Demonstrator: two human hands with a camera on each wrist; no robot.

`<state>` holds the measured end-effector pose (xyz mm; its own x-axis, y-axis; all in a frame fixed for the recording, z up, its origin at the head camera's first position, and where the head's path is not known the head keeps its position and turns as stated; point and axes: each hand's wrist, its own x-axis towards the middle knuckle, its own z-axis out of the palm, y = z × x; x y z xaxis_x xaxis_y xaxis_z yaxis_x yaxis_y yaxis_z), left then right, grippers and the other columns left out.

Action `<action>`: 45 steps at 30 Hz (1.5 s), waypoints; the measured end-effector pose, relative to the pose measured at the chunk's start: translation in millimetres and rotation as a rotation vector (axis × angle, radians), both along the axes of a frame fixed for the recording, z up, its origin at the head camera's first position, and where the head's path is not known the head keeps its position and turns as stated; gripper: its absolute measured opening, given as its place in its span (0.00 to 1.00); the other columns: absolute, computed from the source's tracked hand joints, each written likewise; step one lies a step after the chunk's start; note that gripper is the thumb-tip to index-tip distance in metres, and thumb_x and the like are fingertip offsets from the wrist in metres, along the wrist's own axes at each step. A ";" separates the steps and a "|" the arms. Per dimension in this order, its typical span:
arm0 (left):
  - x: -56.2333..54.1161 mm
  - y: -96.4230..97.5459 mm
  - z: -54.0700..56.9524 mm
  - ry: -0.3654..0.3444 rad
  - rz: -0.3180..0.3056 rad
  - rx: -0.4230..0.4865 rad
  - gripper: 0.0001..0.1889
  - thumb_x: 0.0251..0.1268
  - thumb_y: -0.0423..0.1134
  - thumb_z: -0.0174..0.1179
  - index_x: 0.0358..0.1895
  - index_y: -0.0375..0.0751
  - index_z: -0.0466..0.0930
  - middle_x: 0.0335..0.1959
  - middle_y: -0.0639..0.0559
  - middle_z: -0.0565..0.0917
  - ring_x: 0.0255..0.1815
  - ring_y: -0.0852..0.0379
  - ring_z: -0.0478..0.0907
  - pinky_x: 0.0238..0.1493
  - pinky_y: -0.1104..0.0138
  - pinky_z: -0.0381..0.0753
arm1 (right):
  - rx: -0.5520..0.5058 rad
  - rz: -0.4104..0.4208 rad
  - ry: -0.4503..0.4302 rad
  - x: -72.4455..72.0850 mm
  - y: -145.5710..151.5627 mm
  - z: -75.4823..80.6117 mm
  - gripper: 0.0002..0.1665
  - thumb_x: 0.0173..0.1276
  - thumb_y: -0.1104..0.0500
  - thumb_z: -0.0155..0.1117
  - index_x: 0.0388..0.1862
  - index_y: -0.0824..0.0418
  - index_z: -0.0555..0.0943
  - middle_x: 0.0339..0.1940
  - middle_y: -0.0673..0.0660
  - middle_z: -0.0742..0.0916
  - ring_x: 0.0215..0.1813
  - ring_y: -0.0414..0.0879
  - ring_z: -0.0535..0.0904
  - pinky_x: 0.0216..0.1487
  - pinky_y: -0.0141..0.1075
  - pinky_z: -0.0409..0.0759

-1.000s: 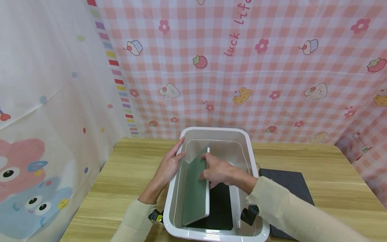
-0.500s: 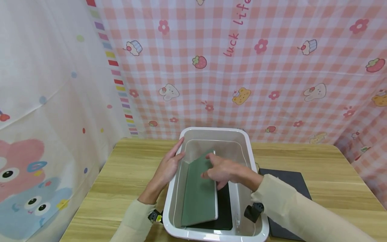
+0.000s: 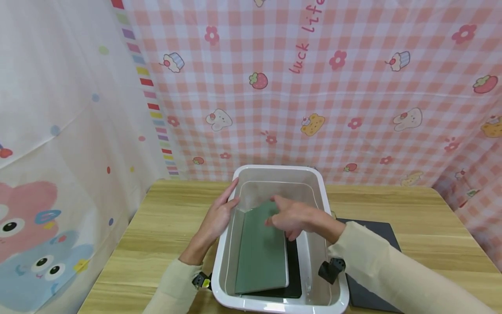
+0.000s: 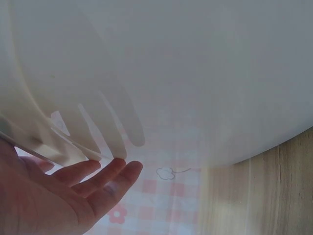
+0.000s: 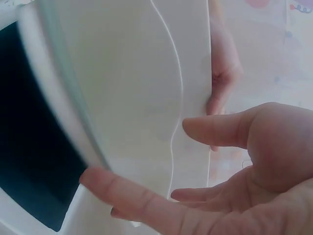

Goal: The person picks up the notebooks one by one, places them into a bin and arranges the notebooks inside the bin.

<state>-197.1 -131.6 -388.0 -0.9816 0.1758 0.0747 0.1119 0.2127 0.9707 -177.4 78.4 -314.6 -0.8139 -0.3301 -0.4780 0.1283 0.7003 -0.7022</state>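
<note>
A green hardcover book (image 3: 259, 255) with a white edge leans inside a white plastic tub (image 3: 218, 270). Its left long side sits low by the tub wall, and its right side is raised slightly over a flat black thing (image 3: 294, 270) on the tub floor. My right hand (image 3: 294, 218) is over the book's right edge, thumb and fingers spread apart; in the right wrist view a fingertip is close to the book's edge (image 5: 54, 93), contact unclear. On the tub's left rim, my left hand (image 3: 218, 218) holds the wall, thumb over the rim, fingertips against the outside.
The tub stands on a wood-grain table (image 3: 172, 226). A dark flat thing (image 3: 370, 233) lies right of it, partly beneath my right sleeve. A pink checked cloth (image 3: 282, 96) hangs behind, and a white printed cloth (image 3: 78, 131) hangs at the left.
The green book's raised edge has tipped down to the right, covering more of the black thing. My right hand has shifted right and come off its pinch on the book. The left hand stays put.
</note>
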 end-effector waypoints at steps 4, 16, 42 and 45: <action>-0.2 0.4 0.2 0.005 -0.002 0.000 0.29 0.77 0.38 0.46 0.78 0.50 0.57 0.79 0.50 0.56 0.78 0.52 0.51 0.77 0.52 0.51 | 0.020 0.019 0.022 0.2 4.8 4.5 0.43 0.71 0.56 0.62 0.79 0.57 0.53 0.66 0.67 0.73 0.41 0.56 0.82 0.38 0.46 0.86; 0.8 0.7 0.4 0.016 -0.003 -0.018 0.28 0.77 0.37 0.45 0.78 0.48 0.56 0.79 0.49 0.56 0.79 0.51 0.50 0.78 0.52 0.48 | -0.085 0.021 -0.023 -2.5 18.8 14.3 0.41 0.73 0.56 0.60 0.80 0.50 0.53 0.60 0.61 0.82 0.47 0.53 0.83 0.46 0.48 0.84; 2.3 1.3 1.0 -0.025 -0.008 -0.001 0.28 0.78 0.39 0.44 0.79 0.52 0.55 0.79 0.52 0.55 0.78 0.52 0.52 0.77 0.53 0.51 | -0.373 0.087 0.178 12.1 66.5 36.2 0.38 0.76 0.55 0.57 0.79 0.53 0.54 0.60 0.68 0.78 0.51 0.53 0.85 0.54 0.47 0.82; 2.5 1.4 1.2 -0.033 -0.011 0.004 0.29 0.78 0.39 0.44 0.79 0.53 0.55 0.80 0.52 0.54 0.78 0.53 0.51 0.77 0.52 0.51 | -0.401 0.106 0.208 15.2 71.6 37.3 0.37 0.76 0.55 0.57 0.79 0.53 0.55 0.62 0.69 0.77 0.51 0.52 0.85 0.53 0.45 0.83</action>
<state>-194.6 -130.2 -386.9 -0.9816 0.1860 0.0431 0.0822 0.2080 0.9747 -162.2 150.0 -277.3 -0.8308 -0.5422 -0.1254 -0.1021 0.3700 -0.9234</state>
